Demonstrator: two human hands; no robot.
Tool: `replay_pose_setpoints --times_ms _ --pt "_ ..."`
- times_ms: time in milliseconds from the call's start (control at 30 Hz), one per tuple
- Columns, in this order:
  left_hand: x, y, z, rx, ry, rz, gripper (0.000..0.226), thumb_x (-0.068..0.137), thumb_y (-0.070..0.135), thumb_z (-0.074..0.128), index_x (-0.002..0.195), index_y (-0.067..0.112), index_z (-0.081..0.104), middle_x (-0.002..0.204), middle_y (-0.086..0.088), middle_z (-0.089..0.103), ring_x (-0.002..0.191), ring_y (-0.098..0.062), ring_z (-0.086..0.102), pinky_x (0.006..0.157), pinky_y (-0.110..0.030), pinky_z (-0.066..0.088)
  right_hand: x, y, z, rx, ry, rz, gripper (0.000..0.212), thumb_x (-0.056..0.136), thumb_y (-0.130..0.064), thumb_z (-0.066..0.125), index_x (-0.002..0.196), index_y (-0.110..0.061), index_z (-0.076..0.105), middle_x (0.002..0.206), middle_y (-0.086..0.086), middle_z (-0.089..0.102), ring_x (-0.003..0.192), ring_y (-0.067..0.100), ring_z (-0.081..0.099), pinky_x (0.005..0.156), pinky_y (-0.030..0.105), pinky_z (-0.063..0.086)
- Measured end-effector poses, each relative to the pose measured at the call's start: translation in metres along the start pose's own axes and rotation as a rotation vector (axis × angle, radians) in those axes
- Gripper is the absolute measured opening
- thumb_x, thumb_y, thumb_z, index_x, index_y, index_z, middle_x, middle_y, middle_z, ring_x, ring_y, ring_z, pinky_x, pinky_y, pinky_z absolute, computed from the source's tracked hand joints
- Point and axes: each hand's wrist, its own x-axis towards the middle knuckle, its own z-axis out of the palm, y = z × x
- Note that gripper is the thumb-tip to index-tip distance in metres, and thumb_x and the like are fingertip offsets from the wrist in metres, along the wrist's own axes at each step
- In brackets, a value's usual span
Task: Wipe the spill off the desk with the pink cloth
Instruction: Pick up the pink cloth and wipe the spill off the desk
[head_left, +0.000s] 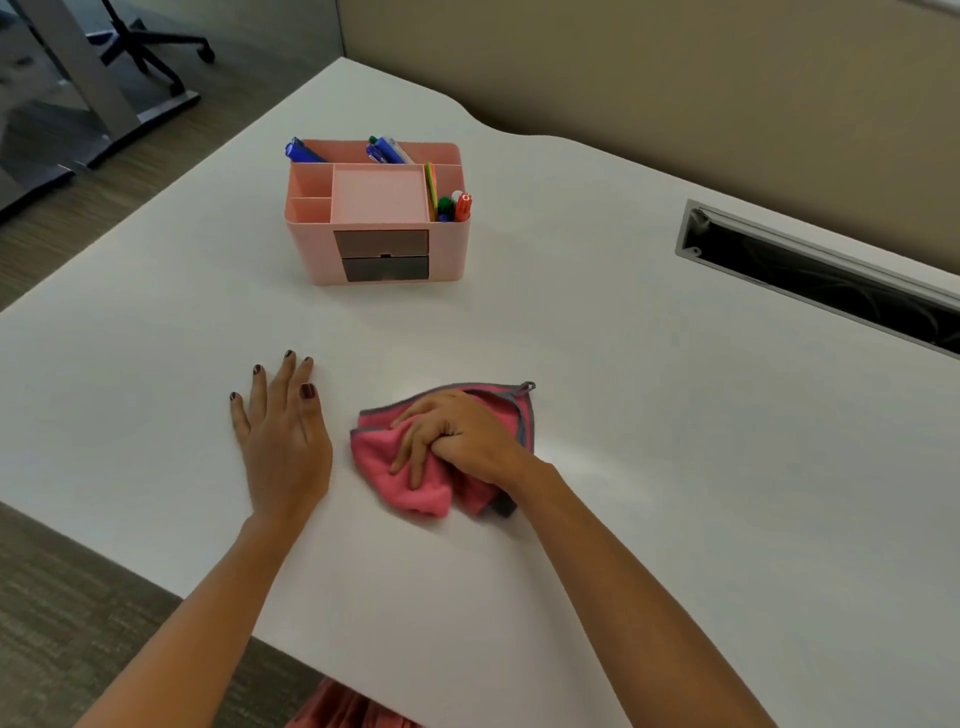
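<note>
Grip on cloth (421, 496), lower centre of frame.
With curled fingers, right hand (457, 431) bunches it; left hand (283, 441) lies flat, fingers straight, on desk (649, 467).

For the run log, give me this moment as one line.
right hand: holds bunched pink cloth on white desk | left hand: flat on desk | spill: none visible | pink desk organizer: behind, apart

Pink cloth (415, 467) with grey edging, white desk (623, 467), pale pink organiser (384, 249) with grey drawers (383, 255).
</note>
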Motion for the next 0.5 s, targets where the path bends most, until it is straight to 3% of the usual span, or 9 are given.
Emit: replay_pose_setpoints --times_ms 167,333,500 --pt "-0.001 -0.001 0.002 0.065 -0.018 0.013 0.059 0.099 0.041 0.008 0.146 0.018 0.035 0.156 -0.001 0.03 0.148 -0.024 0.013 0.121 -0.046 0.001 -0.043 0.015 -0.022 0.08 0.128 0.111 0.025 0.046 0.005 0.042 0.045 -0.005 0.066 0.063 -0.007 0.07 0.075 -0.001 0.067 0.091 0.03 0.046" --pt "-0.001 -0.002 0.001 0.108 -0.033 0.03 0.06 0.098 0.041 0.007 0.147 0.017 0.033 0.157 -0.002 0.028 0.148 -0.025 0.012 0.121 -0.047 0.0 -0.092 0.031 -0.049 0.158 0.405 0.214 0.021 0.047 0.005 0.039 0.045 0.002 0.06 0.057 -0.004 0.065 0.061 0.017 0.067 0.074 0.028 0.052" --pt "-0.001 -0.003 0.003 0.144 -0.051 0.035 0.06 0.098 0.041 0.009 0.147 0.016 0.032 0.157 -0.003 0.027 0.148 -0.028 0.013 0.121 -0.049 0.001 -0.12 0.033 -0.052 0.003 1.004 0.407 0.027 0.059 0.003 0.043 0.053 -0.012 0.065 0.069 -0.005 0.071 0.083 0.016 0.063 0.089 0.036 0.045"
